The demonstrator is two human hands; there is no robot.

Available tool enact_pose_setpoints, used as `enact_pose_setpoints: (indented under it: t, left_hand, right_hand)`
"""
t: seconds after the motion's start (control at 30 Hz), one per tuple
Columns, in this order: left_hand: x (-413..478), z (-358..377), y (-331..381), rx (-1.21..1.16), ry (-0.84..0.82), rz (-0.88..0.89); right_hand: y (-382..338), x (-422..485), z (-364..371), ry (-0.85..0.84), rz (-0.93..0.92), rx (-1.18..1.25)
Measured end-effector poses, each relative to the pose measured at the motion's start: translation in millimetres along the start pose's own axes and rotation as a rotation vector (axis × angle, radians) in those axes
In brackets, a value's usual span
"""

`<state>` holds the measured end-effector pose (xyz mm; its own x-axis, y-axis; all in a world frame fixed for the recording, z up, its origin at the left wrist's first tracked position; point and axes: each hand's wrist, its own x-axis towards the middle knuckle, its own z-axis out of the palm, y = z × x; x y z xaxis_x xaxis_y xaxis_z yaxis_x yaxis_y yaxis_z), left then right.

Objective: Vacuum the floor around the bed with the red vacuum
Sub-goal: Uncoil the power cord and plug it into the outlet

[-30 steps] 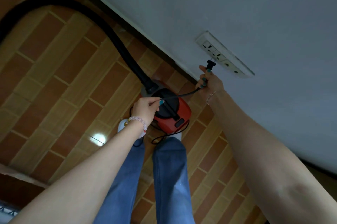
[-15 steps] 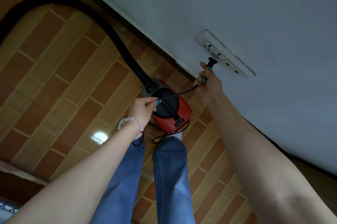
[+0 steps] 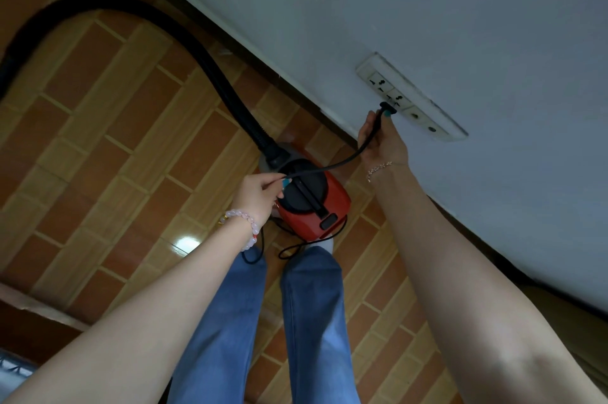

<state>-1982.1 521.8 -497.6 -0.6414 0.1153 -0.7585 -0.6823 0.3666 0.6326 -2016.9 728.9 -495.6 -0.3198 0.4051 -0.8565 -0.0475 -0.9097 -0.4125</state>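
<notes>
The red vacuum [image 3: 324, 206] with a black lid stands on the tiled floor just in front of my feet, near the wall. Its thick black hose [image 3: 184, 45] arcs away to the upper left. My right hand [image 3: 381, 140] pinches the black plug [image 3: 385, 106] and holds it at the middle socket of the white wall outlet strip [image 3: 414, 104]. The thin black power cord [image 3: 339, 163] runs from the plug down to my left hand [image 3: 260, 193], which pinches it above the vacuum. Slack cord loops lie on the floor by my feet.
A pale blue-grey wall [image 3: 427, 8] with a dark skirting board runs diagonally across the right. Brown and tan brick-pattern tiles [image 3: 115, 140] cover the floor. My legs in blue jeans [image 3: 296, 321] stand below the vacuum. A dark furniture edge [image 3: 29, 321] shows at lower left.
My right hand has carried the plug up from below the outlet strip to its middle socket. My left hand still pinches the cord over the vacuum.
</notes>
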Motion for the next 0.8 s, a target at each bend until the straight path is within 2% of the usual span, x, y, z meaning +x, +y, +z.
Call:
enact_pose_setpoints:
  t: [0.2,0.5,0.8]
  left_hand:
    - [-1,2,8,-0.03,0.009,0.018]
    - [3,1,10,0.046,0.012,0.033]
    - [1,4,16,0.092,-0.051,0.046]
  right_hand:
    - [0,-2,6,0.049,-0.003,0.021]
    - [-1,-5,8,0.087,-0.053,-0.012]
    - [-9,-2,15,0.079,-0.05,0.011]
